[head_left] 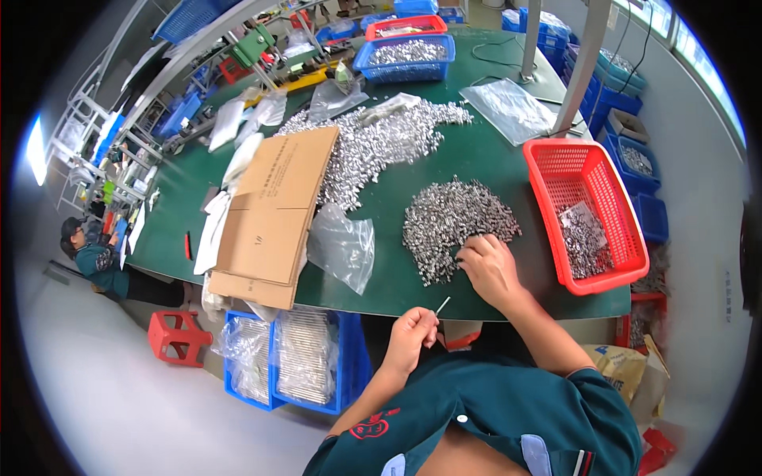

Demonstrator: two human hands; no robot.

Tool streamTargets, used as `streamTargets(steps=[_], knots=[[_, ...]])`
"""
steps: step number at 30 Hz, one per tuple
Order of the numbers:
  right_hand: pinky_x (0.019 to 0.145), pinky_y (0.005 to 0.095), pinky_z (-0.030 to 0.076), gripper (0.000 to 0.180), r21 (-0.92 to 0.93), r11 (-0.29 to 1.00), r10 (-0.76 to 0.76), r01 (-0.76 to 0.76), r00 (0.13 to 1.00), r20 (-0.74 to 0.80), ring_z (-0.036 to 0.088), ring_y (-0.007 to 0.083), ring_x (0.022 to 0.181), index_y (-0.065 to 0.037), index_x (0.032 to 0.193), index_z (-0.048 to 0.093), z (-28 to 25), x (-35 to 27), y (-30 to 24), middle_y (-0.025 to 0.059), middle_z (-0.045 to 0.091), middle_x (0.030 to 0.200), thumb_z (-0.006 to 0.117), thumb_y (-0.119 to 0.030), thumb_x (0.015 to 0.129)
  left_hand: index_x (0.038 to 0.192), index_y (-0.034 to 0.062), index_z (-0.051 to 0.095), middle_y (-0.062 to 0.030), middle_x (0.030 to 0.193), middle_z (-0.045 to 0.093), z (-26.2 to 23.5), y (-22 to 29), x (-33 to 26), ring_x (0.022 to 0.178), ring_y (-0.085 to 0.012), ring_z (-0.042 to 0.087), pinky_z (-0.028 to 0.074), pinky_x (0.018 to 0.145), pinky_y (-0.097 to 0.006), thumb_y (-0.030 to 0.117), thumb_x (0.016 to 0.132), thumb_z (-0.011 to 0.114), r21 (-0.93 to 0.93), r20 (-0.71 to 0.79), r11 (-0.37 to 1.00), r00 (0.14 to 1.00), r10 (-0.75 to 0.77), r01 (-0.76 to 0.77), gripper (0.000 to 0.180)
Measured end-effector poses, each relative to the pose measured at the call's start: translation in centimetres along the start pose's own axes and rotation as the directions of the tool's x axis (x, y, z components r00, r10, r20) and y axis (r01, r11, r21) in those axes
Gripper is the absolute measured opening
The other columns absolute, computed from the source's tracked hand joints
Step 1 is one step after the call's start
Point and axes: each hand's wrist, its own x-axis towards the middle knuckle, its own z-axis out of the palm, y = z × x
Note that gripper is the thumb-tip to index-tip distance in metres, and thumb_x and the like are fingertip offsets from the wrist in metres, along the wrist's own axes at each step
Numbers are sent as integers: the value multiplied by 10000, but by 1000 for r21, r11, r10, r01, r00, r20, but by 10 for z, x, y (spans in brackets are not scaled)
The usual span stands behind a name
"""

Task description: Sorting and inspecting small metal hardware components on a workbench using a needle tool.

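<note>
My left hand (411, 339) is closed around a thin, pale rod (444, 305), held near the table's front edge with its tip slanting up to the right. At the near right side of a heap of small shiny metal parts (452, 218), my right hand (490, 270) has its fingers bent down and drawn together, touching the parts. Whatever sits between those fingertips is too small to make out. Right of this hand stands a red perforated basket (542, 206) with more small metal parts in its bottom.
A larger heap of silvery parts (381, 159) spreads behind a cardboard piece (266, 206). Clear plastic bags (343, 246) lie on the green table (492, 151). Below its front edge are blue crates (353, 357) of bagged rods and a red stool (176, 337). Another person (99, 258) sits far left.
</note>
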Motion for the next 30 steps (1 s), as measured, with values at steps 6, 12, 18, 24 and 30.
streamTargets(steps=[6,12,18,24,30], knots=[[726,361,468,162,82,996,-16,14,999,30,543,265,823,-54,812,624,-3,-6,-6,70,562,867,684,-44,661,813,20,520,-2,586,458,2,1,1,499,-75,386,319,480,-223,151,929,531,-9,11,1000,1000,16,-16,176],[702,361,475,153,135,991,7,-13,999,46,548,270,801,-45,792,617,-10,-27,-14,81,562,866,684,-31,654,813,21,526,4,595,467,5,-3,1,504,-68,410,336,478,-207,151,931,522,5,15,1000,1000,-1,1,175],[700,361,472,190,171,984,-51,50,999,2,551,278,809,-38,821,605,-13,-31,-16,93,570,876,676,-31,645,816,18,524,-12,576,472,5,-2,1,477,-77,403,325,455,-216,135,921,525,36,15,999,999,32,-32,157],[711,364,481,254,191,981,24,-18,999,-32,565,280,829,-27,870,600,-19,-38,-10,90,580,897,691,8,635,822,21,537,5,599,469,2,-6,2,513,-63,390,319,482,-203,170,934,527,-11,12,1000,1000,-6,7,187],[681,372,493,197,191,977,100,-92,994,-35,582,286,797,-42,844,603,-23,-55,-4,92,588,854,679,5,668,820,24,538,11,601,467,2,-7,-1,521,-54,390,318,483,-202,174,933,531,-1,-7,1000,1000,-23,23,188]])
